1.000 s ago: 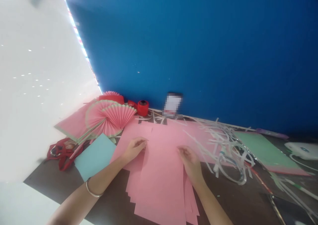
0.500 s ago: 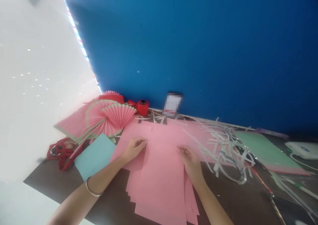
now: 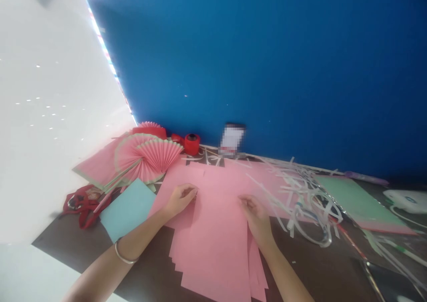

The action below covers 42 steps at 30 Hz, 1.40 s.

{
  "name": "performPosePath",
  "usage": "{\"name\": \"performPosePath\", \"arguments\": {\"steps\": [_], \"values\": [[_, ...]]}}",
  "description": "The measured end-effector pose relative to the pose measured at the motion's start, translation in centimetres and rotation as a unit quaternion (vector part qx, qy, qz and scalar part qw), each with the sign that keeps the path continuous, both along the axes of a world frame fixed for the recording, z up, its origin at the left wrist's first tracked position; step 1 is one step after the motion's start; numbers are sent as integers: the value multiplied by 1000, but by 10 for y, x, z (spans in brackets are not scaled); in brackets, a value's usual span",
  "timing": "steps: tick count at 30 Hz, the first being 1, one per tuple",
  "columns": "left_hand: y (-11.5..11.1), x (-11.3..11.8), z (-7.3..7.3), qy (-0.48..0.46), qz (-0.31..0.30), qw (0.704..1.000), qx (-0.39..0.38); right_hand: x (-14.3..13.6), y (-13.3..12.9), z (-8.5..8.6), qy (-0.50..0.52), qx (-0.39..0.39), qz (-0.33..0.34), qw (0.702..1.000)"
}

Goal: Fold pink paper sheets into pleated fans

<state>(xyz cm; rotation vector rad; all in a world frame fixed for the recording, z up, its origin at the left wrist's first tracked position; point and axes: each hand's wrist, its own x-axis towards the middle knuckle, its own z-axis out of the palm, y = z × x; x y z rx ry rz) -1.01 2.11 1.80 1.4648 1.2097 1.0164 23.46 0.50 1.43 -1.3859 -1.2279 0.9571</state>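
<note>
Several pink paper sheets (image 3: 216, 231) lie overlapped in front of me, their lower edges fanned out. My left hand (image 3: 183, 197) pinches the left edge of the top pink sheet, thumb and fingers together; a metal bangle (image 3: 123, 254) is on that wrist. At the sheet's right edge, my right hand (image 3: 255, 215) is also closed in a pinch on the paper. Left of the sheets is a light blue paper (image 3: 128, 208). Behind it sit pleated pink paper fans (image 3: 160, 153) with green edges.
Tangled white paper strips (image 3: 308, 204) lie to the right, beside green sheets (image 3: 353, 199). A red roll (image 3: 191, 145) and a blurred-out upright phone-like object (image 3: 231, 139) stand by the blue wall (image 3: 267, 62). Red straps (image 3: 87, 208) lie at left.
</note>
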Motion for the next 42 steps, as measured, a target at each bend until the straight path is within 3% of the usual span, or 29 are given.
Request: {"name": "performPosePath", "arguments": {"steps": [14,24,42], "values": [[0,-1,0,38,-11,999,29,-1,-1,2,12,-10,-9,1000],[-1,0,2,-9,-11,1000,6,-2,-1,5,13,-9,-8,1000],[-1,0,0,67,1,996,65,-4,-1,5,3,-6,-11,1000]]}}
